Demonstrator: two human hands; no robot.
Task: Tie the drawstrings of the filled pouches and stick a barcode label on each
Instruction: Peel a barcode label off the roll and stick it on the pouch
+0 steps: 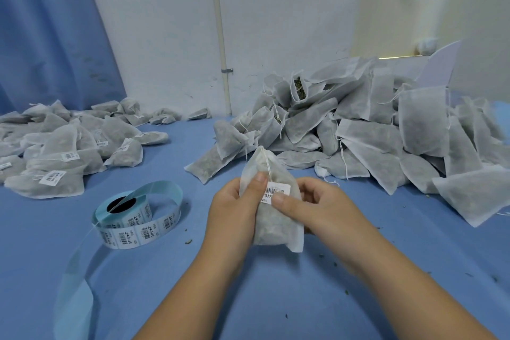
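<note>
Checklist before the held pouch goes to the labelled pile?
1. Grip on pouch by left hand and right hand: ok.
2. Mouth pulled closed by drawstring: ok. Knot tied: cannot tell.
3. The barcode label sits on the pouch: ok. Lower edge flat under the thumbs: cannot tell.
4. Kept apart: labelled pile at left, unlabelled pile at right: ok.
5. Spare labels on label roll: ok.

Pouch (271, 229) sits frame centre between your left hand (234, 210) and right hand (317, 207), barcode label (277, 191) on its front. Label roll (132, 215) on the table (276, 298), lower left. Labelled pile (55, 157) far left; unlabelled pile (372, 130) upper right, behind the pouch.
</note>
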